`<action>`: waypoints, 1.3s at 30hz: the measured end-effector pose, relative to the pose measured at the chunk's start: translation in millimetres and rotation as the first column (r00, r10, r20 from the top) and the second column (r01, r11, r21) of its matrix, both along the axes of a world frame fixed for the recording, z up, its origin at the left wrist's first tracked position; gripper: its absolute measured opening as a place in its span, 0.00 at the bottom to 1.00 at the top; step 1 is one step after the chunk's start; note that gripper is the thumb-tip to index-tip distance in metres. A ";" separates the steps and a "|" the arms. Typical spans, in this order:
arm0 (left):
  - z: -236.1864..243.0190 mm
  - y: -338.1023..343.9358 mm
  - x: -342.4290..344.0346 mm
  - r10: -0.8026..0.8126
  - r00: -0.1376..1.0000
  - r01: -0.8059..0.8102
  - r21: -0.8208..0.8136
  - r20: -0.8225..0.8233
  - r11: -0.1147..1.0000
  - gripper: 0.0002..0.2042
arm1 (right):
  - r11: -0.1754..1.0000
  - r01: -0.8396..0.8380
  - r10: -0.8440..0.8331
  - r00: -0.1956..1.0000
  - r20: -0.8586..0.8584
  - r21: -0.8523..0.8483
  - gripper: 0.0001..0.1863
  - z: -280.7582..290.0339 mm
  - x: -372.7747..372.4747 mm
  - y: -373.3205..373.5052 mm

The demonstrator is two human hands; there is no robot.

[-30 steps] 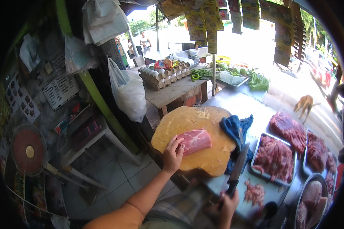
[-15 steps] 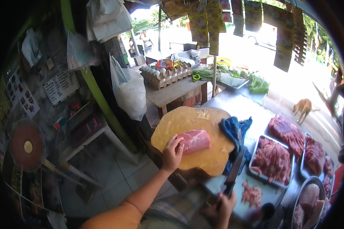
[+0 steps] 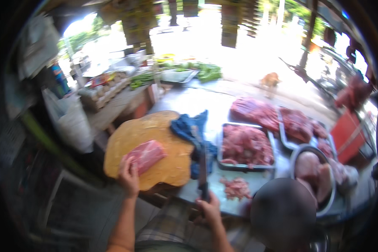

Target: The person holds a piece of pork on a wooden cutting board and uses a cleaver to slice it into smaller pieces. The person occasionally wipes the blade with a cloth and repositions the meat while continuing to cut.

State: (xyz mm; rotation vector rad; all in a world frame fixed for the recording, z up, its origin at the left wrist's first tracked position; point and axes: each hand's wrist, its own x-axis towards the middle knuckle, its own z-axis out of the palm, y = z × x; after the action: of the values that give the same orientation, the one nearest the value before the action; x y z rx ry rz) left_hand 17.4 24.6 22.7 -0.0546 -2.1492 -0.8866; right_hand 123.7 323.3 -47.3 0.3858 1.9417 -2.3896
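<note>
On the wooden chopping board (image 3: 172, 166) lies a pink slab of raw meat (image 3: 149, 156). My left hand (image 3: 129, 174) grips its near left end, fingers over the meat. My right hand (image 3: 211, 206) is closed around the dark handle of a long knife (image 3: 203, 168). The blade points away from me and upright in view, right of the board and in front of a crumpled blue cloth (image 3: 187, 128). A small heap of meat scraps (image 3: 235, 188) lies on the table right of the knife.
A tray of cut meat (image 3: 245, 147), a large meat slab (image 3: 254, 112), another meat tray (image 3: 296, 126) and a metal bowl of meat (image 3: 313, 168) stand to the right. A dark round blurred shape (image 3: 283, 214) covers the lower right. Vegetables (image 3: 208, 72) and eggs (image 3: 107, 90) stand behind.
The whole view has swung to the right, so the board and meat appear further left. Both hands keep their holds. The dark round shape now shows large at the lower right.
</note>
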 end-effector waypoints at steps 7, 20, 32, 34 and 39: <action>-0.6 -0.1 0.4 -0.006 0.997 0.004 0.021 0.082 1.000 0.12 | 0.991 -0.002 0.004 1.000 0.014 -0.134 0.27 -5.2 -1.7 -3.2; -5.9 -6.0 -1.7 -0.025 0.996 0.025 0.005 0.086 1.000 0.13 | 0.998 0.020 -0.019 1.000 0.013 -0.053 0.31 -16.7 -3.8 -8.4; 3.2 1.3 0.5 0.033 0.990 -0.032 -0.014 0.140 0.999 0.14 | 0.996 0.090 -0.090 0.996 -0.025 0.017 0.25 -15.4 -2.0 -9.4; 2.6 3.1 2.1 -0.008 0.997 0.006 0.026 0.070 1.000 0.12 | 0.995 0.074 -0.071 0.997 -0.040 0.069 0.23 -12.1 -0.9 -10.4; 6.0 3.2 7.6 -0.011 0.998 0.008 0.048 0.059 0.999 0.14 | 0.997 0.080 -0.080 0.996 -0.046 -0.007 0.13 -0.9 -0.4 -13.1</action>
State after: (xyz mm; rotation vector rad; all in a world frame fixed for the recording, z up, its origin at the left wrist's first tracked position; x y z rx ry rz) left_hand 25.0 27.8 28.6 -0.0147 -2.1826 -0.9560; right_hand 123.3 310.2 -48.2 0.4198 1.9758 -2.4734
